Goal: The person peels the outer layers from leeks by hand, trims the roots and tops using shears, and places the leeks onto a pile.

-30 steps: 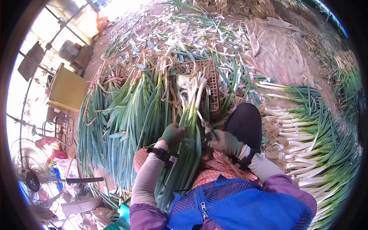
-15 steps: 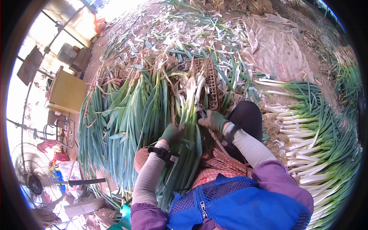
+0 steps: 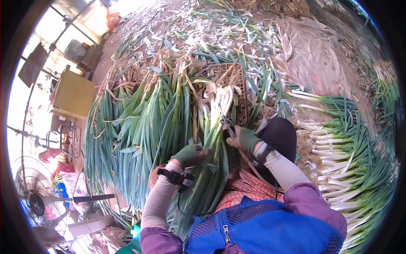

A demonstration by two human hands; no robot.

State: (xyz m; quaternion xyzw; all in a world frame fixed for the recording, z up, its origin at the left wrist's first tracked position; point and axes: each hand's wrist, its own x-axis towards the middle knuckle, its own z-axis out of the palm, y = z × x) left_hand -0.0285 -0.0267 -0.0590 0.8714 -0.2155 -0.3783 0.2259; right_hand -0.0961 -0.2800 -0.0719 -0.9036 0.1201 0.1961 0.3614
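Observation:
Both hands wear green gloves. My left hand (image 3: 191,155) is closed at the leaves of the green onions (image 3: 219,146) in front of me; what its fingers hold is too small to tell. In my right hand (image 3: 242,139) is a dark tool with a hose (image 3: 249,163) running down from it. The tool's thin tip points up toward the white stalks (image 3: 223,100), which lie beside the brown plastic crate (image 3: 242,95). Left of my hands is a large pile of untrimmed green onions (image 3: 148,114) with roots and dry skins.
Peeled green onions (image 3: 338,165) lie in a long row at the right. Leaf scraps (image 3: 211,34) litter the ground ahead, near a cloth sheet (image 3: 313,55). A fan (image 3: 37,203) stands at the lower left, below a yellow box (image 3: 75,92).
My right hand and the tool have moved slightly right and down. My left hand has shifted a little, and the view has shifted slightly.

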